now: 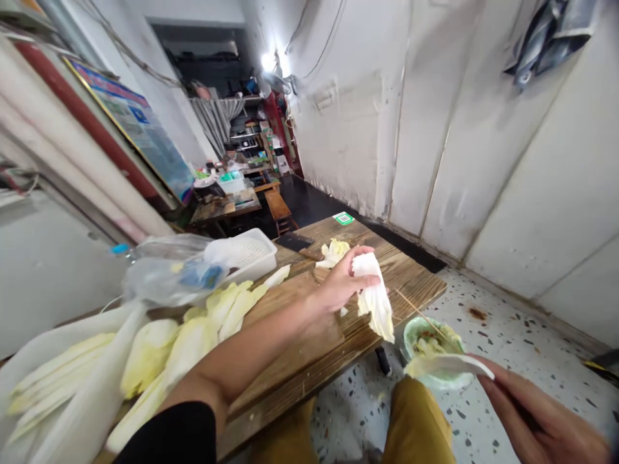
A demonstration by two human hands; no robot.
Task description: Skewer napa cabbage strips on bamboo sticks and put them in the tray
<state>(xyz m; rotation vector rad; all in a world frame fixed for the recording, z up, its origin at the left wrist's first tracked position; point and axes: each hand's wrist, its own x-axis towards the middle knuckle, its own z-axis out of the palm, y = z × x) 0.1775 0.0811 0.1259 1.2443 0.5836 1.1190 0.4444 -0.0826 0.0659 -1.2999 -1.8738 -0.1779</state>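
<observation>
My left hand (345, 283) reaches over the wooden table with thumb and fingers closed on the white end of a napa cabbage leaf (376, 303), which hangs down past the table edge. My right hand (536, 406), at the lower right, grips another cabbage leaf (447, 365) by its white stalk; the pale yellow tip points left. That leaf lies across the front of a light green bowl (412, 332) below the table's level. Scraps with reddish-brown bits fill the bowl, and a thin stick (418, 309) leans out of it.
On the table (416, 274) lie a cutting board (294, 322), a dark cleaver (294, 241) and a small cabbage piece (333, 252). Several cabbage leaves (232, 309) are piled at left, beside a white basket (261, 251) and plastic bags (164, 277). A white wall (435, 161) runs along the right.
</observation>
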